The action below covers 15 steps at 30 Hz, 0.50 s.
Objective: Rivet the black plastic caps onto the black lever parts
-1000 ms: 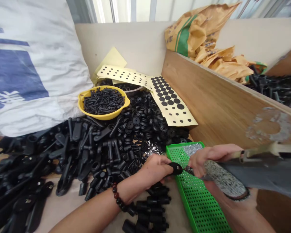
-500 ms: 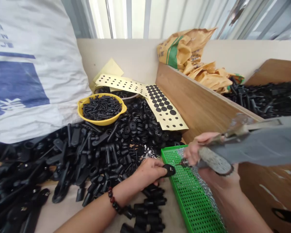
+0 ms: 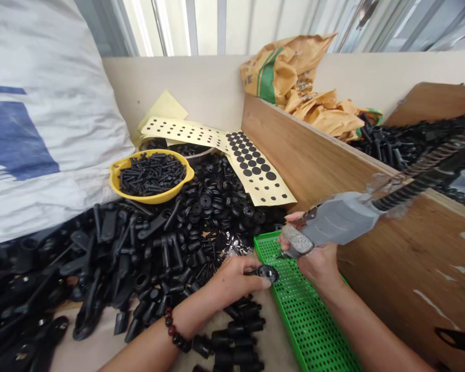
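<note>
My left hand [image 3: 232,279], with a beaded bracelet at its wrist, pinches a black plastic part with a round end [image 3: 268,273]. The ribbed, hollow face of that end shows; the rest is covered by my fingers. Across from it, my right hand [image 3: 315,261] is wrapped round a grey power screwdriver [image 3: 335,217] with a coiled cord at its back. Its tip points left toward the part, apart from it. Beneath both hands lies a green perforated tray [image 3: 306,315] whose contents are partly hidden by my right arm. Small shiny metal pieces [image 3: 235,245] lie behind my left hand.
A yellow bowl [image 3: 114,181] of black screws stands behind heaps of black plastic parts [image 3: 112,258]. Sticker sheets [image 3: 277,192] lean near a wooden divider [image 3: 306,139]. A large white sack [image 3: 62,124] stands at left; brown paper bags [image 3: 290,67] lie beyond the divider.
The black part has been turned, so its ribbed face shows instead of the smooth one. The screwdriver has swung round and its coiled cord now shows. The whole view has shifted slightly.
</note>
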Each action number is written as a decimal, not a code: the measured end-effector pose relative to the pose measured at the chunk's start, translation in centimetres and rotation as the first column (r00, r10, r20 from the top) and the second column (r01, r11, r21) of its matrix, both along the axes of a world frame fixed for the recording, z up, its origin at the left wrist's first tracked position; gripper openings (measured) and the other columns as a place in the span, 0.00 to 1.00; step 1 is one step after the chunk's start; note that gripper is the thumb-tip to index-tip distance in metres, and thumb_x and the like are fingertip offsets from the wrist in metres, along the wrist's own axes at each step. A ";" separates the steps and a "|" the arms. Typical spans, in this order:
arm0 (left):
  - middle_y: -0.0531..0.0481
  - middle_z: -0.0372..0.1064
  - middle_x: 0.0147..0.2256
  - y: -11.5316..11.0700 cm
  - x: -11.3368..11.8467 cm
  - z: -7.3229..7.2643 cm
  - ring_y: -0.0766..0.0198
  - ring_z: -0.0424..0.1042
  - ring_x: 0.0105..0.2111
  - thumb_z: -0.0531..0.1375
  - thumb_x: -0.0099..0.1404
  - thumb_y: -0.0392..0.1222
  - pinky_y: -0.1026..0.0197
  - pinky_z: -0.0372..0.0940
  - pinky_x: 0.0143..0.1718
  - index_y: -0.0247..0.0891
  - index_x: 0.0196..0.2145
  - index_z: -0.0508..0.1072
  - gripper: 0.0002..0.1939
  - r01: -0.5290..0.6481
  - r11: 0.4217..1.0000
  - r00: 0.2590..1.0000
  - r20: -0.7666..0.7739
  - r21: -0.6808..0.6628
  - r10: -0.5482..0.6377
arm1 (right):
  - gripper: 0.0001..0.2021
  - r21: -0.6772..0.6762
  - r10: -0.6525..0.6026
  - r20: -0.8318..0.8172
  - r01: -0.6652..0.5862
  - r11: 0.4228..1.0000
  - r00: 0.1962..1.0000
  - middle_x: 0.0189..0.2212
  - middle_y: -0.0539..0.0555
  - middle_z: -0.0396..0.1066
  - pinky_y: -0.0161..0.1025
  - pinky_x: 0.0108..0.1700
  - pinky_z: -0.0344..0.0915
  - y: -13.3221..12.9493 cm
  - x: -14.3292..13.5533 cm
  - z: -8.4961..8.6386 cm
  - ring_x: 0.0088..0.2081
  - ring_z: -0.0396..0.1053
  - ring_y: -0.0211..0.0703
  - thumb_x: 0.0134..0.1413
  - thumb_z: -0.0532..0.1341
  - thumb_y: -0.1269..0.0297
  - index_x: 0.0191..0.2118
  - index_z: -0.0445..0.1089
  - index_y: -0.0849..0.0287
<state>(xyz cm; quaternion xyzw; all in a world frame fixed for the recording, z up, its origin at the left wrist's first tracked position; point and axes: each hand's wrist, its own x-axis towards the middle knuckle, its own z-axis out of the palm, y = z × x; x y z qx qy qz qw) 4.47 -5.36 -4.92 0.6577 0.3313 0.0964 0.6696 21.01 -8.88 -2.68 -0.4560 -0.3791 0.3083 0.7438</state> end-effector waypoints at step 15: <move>0.56 0.69 0.28 0.0 -0.1 0.2 0.65 0.65 0.31 0.62 0.54 0.41 0.68 0.56 0.32 0.37 0.35 0.78 0.10 0.043 0.961 0.999 -0.029 0.272 -0.037 | 0.16 0.012 -0.046 -0.008 0.046 0.999 0.999 0.17 0.43 0.64 0.35 0.19 0.61 -0.3 -0.5 -0.3 0.16 0.61 0.35 0.36 0.70 0.59 0.33 0.68 0.55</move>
